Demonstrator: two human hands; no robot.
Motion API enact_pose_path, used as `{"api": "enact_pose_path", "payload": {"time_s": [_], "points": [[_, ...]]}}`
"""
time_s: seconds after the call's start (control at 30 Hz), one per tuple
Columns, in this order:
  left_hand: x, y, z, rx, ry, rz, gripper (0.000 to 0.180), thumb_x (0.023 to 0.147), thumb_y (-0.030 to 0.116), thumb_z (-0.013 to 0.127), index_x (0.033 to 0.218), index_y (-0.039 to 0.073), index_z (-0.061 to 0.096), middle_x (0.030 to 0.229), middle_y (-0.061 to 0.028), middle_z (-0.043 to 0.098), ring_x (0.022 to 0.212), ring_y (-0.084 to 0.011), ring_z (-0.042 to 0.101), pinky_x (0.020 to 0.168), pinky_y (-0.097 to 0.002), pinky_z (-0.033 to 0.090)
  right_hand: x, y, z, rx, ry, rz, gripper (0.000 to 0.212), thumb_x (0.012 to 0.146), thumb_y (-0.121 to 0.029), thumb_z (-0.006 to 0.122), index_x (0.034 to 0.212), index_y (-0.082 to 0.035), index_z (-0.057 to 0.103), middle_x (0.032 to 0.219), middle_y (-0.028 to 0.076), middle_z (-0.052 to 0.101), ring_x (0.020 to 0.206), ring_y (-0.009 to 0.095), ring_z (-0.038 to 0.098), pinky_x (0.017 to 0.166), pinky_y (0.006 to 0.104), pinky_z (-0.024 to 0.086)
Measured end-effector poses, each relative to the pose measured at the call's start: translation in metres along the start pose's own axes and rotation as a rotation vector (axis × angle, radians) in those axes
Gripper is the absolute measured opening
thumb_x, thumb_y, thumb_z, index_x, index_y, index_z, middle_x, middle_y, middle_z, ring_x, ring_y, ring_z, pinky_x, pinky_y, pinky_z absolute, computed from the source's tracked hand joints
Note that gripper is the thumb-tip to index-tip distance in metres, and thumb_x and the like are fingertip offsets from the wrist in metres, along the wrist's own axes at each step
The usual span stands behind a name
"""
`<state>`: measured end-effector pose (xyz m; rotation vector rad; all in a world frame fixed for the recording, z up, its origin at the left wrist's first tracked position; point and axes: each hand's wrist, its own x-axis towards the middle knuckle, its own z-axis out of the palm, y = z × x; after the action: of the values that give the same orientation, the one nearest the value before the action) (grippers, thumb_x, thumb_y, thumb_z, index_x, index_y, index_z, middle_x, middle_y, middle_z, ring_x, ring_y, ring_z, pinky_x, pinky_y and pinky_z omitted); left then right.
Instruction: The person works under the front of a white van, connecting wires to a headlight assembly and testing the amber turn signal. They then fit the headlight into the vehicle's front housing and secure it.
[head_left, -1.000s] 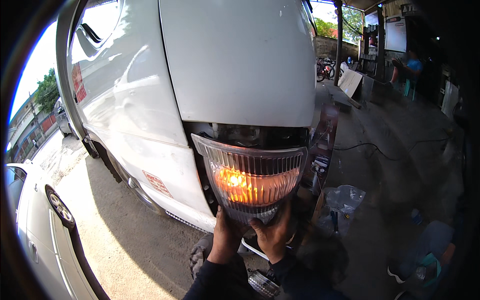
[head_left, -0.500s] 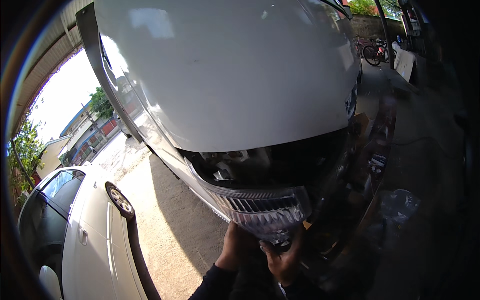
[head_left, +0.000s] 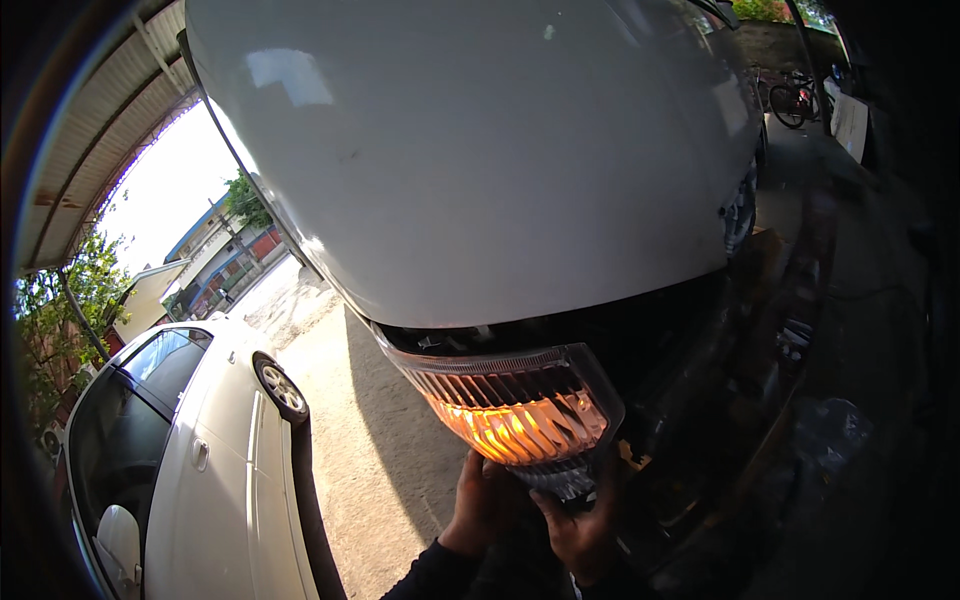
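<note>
A ribbed clear headlight point(head_left: 505, 415) sits at the front corner of a white vehicle point(head_left: 470, 190), just under the edge of its hood. Orange light glows through its lower ribs. From beneath, my left hand point(head_left: 482, 508) grips the lamp's underside, its fingertips hidden behind the lens. Beside it, my right hand point(head_left: 582, 528) holds the lower inner end, thumb toward the front and fingers up along the side. The dark gap point(head_left: 650, 315) between hood and lamp hides the back of the headlight.
A pale car point(head_left: 215, 440) is parked to the left on sunlit concrete point(head_left: 340, 480). Right of the headlight lie dim parts and a clear plastic bag point(head_left: 832, 432). A bicycle point(head_left: 795, 100) and a leaning white board point(head_left: 850, 125) stand at the far right.
The headlight was unlit and now glows orange. Its top edge sits closer to the hood, narrowing the dark gap. Both hands stay on it, while my view has shifted slightly.
</note>
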<state>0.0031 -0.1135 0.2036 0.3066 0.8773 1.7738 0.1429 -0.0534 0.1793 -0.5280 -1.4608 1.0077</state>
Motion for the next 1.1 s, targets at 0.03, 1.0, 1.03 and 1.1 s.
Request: {"api": "enact_pose_path", "payload": {"time_s": [0.03, 1.0, 1.03, 1.1], "points": [[-0.002, 0.0, 0.003, 0.008, -0.024, -0.011, 0.077, 0.101, 0.061, 0.027, 0.152, 0.004, 0.034, 0.154, -0.0157, 0.039, 0.14, -0.0335, 0.038, 0.119, -0.048, 0.026, 0.001, 0.0, 0.0, 0.006, 0.018, -0.012, 0.085, 0.071, -0.02, 0.09, 0.138, 0.004, 0.044, 0.123, 0.023, 0.052, 0.112, 0.039, 0.055, 0.094, 0.047, 0.047], [-0.039, 0.032, 0.027, 0.638, -0.015, 0.316, 0.083, 0.088, 0.024, 0.077, 0.15, -0.002, 0.03, 0.149, -0.0175, 0.042, 0.139, -0.0281, 0.041, 0.115, -0.0447, 0.033, -0.014, 0.009, 0.014, 0.131, 0.064, 0.057, 0.088, 0.068, -0.015, 0.093, 0.138, 0.004, 0.043, 0.131, 0.019, 0.053, 0.119, 0.032, 0.057, 0.099, 0.0418, 0.048], [-0.039, 0.032, 0.026, 0.647, -0.007, 0.347, 0.084, 0.086, 0.022, 0.078, 0.15, -0.001, 0.03, 0.149, -0.0173, 0.042, 0.139, -0.0281, 0.041, 0.116, -0.0453, 0.033, -0.016, 0.011, 0.016, 0.147, 0.077, 0.051, 0.09, 0.067, -0.014, 0.093, 0.138, 0.004, 0.041, 0.132, 0.019, 0.053, 0.12, 0.031, 0.056, 0.1, 0.0416, 0.048], [-0.032, 0.03, 0.023, 0.663, -0.007, 0.381, 0.091, 0.082, 0.019, 0.083, 0.151, 0.0, 0.027, 0.149, -0.0167, 0.041, 0.138, -0.0283, 0.041, 0.116, -0.0475, 0.033, -0.019, 0.015, 0.018, 0.201, 0.095, 0.1, 0.093, 0.067, -0.012, 0.093, 0.14, 0.004, 0.038, 0.132, 0.02, 0.052, 0.121, 0.031, 0.056, 0.101, 0.0419, 0.048]]}}
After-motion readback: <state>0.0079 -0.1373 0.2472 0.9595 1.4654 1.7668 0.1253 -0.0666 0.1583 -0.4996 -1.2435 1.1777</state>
